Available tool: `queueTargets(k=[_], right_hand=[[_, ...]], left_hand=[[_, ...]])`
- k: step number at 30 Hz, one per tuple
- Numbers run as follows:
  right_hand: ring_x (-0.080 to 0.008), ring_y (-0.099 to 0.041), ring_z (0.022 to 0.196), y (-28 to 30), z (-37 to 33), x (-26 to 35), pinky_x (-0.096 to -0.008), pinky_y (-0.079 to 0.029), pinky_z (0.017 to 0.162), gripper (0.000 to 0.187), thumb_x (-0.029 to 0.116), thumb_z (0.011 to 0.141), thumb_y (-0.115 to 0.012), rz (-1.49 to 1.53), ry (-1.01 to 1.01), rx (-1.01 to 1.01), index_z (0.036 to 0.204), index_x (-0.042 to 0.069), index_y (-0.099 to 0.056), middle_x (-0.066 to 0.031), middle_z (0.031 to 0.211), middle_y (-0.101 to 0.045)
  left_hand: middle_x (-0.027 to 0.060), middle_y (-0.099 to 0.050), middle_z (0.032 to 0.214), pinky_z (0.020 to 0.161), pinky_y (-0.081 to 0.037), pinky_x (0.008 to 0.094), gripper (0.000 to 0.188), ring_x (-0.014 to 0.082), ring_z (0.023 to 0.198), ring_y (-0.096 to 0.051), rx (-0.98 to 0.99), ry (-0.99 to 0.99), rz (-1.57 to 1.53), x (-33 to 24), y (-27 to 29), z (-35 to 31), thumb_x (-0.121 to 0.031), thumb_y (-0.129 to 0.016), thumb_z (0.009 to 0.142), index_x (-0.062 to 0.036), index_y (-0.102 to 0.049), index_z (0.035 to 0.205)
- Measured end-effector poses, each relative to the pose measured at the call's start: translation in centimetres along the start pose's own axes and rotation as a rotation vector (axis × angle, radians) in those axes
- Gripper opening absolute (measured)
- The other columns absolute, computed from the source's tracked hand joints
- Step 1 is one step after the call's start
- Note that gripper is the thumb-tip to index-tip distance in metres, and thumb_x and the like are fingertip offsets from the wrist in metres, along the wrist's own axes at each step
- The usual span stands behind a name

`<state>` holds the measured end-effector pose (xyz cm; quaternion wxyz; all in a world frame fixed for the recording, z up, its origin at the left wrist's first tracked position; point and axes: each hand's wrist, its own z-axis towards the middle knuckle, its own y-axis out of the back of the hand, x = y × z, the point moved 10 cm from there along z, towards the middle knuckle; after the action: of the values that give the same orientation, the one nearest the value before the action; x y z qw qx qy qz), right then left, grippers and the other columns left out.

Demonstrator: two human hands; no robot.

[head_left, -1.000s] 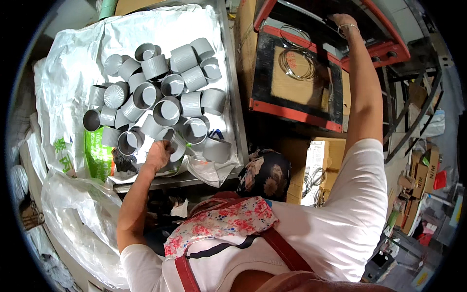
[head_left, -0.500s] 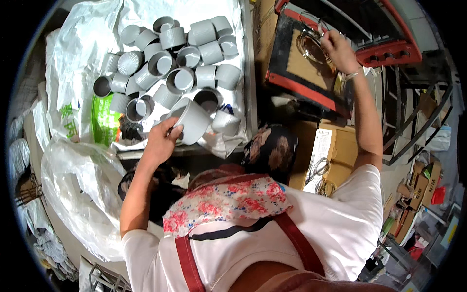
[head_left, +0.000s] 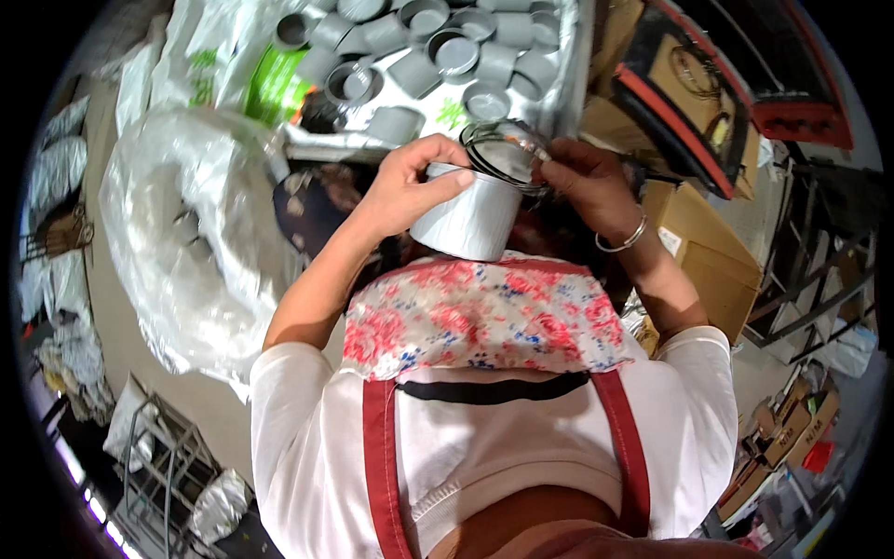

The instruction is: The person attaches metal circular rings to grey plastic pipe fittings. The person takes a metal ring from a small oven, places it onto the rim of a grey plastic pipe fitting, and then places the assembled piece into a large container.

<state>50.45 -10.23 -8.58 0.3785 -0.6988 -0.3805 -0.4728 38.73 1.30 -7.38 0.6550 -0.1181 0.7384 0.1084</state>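
**Grey cup and metal rings came together above the apron**

Half a second earlier the grey cup (head_left: 466,220) was over the table's (head_left: 326,152) near edge and the metal rings (head_left: 498,175) over the red-and-black appliance (head_left: 672,131). Both had come in to just above the floral apron (head_left: 484,312).

Left hand (head_left: 410,186) was clamped on the cup at its rim, thumb on the near side. Right hand (head_left: 591,182) pinched the rings' right side, over the cup's mouth; couldn't tell if they touched the rim.

My read: cup light, stiffish, smooth enough to slip; best held at the upper wall, lightly, so it didn't go oval. Rings springy, apt to fan out; best pinched where bunched.
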Motion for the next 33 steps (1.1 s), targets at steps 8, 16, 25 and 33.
queueTargets(k=[8, 16, 25, 33], right_hand=[[-0.0045, -0.049, 0.068, -7.8, -1.6, -4.0, -0.0179, -0.039, 0.061, 0.018, 0.014, 0.077, -0.066, 0.212, -0.069, 0.068, 0.089, 0.0, -0.063, 0.0031, 0.077, -0.057], [-0.0041, -0.049, 0.068, -9.6, -2.4, -5.3, -0.0175, -0.04, 0.06, 0.02, 0.013, 0.076, -0.067, 0.359, -0.219, 0.048, 0.091, 0.002, -0.061, 0.0025, 0.078, -0.056], [-0.0096, -0.055, 0.077, -10.7, -2.5, -5.0, -0.0215, -0.045, 0.069, 0.023, 0.007, 0.076, -0.065, 0.485, -0.186, 0.066, 0.097, 0.0, -0.059, -0.0037, 0.088, -0.059], [-0.0088, -0.056, 0.074, -11.1, -1.9, -5.2, -0.0209, -0.046, 0.065, 0.021, 0.009, 0.078, -0.062, 0.53, -0.193, 0.07, 0.098, 0.0, -0.059, -0.0038, 0.087, -0.061]], left_hand=[[0.0006, -0.046, 0.095, 0.083, -0.035, 0.0219, 0.042, 0.0093, 0.09, -0.045, -0.166, -0.002, -0.142, 1.9, 1.9, -5.9, -0.01, -0.067, 0.071, -0.0015, -0.055, 0.11], [0.0085, -0.049, 0.109, 0.091, -0.034, 0.0268, 0.045, 0.0147, 0.104, -0.045, -0.296, -0.012, -0.186, 2.2, 2.8, -8.1, -0.012, -0.067, 0.073, 0.0007, -0.051, 0.113], [0.0069, -0.052, 0.103, 0.085, -0.037, 0.0248, 0.041, 0.0128, 0.096, -0.048, -0.207, 0.159, -0.236, 3.2, 2.2, -8.6, -0.015, -0.065, 0.075, 0.0003, -0.049, 0.109], [0.0028, -0.053, 0.098, 0.082, -0.038, 0.0225, 0.036, 0.01, 0.091, -0.049, -0.086, 0.163, -0.29, 3.0, 1.9, -8.2, -0.013, -0.065, 0.074, -0.0028, -0.05, 0.105]])
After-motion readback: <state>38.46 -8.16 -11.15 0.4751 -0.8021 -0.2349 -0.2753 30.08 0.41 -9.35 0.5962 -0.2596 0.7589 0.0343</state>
